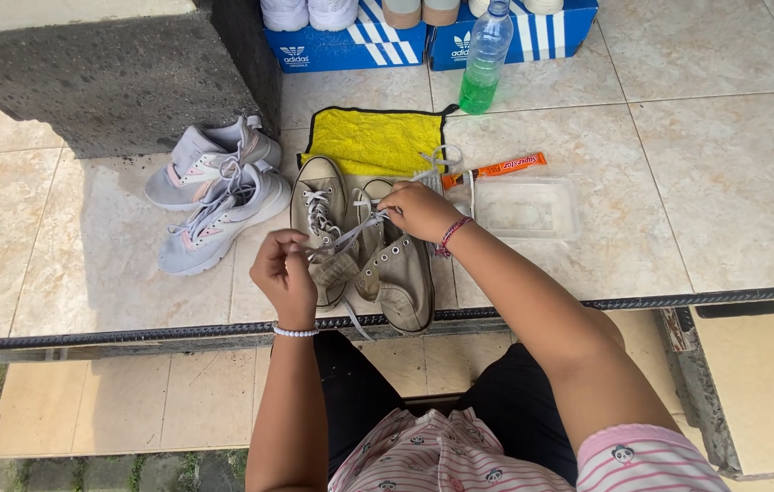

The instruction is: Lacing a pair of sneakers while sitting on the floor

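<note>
On tile — hands (285, 273) pinch flat lace (348, 235)

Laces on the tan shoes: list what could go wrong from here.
1. The lace is stretched taut between the left hand and right hand; a hard pull might tip the right tan shoe, whose toe sits at the ledge edge.
2. Loose lace ends could perhaps snag the glue tube.

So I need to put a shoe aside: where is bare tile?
Bare tile lies right of the clear tray and left of the grey sneakers. It is crowded around the khaki shoes, yellow cloth and both hands.
</note>
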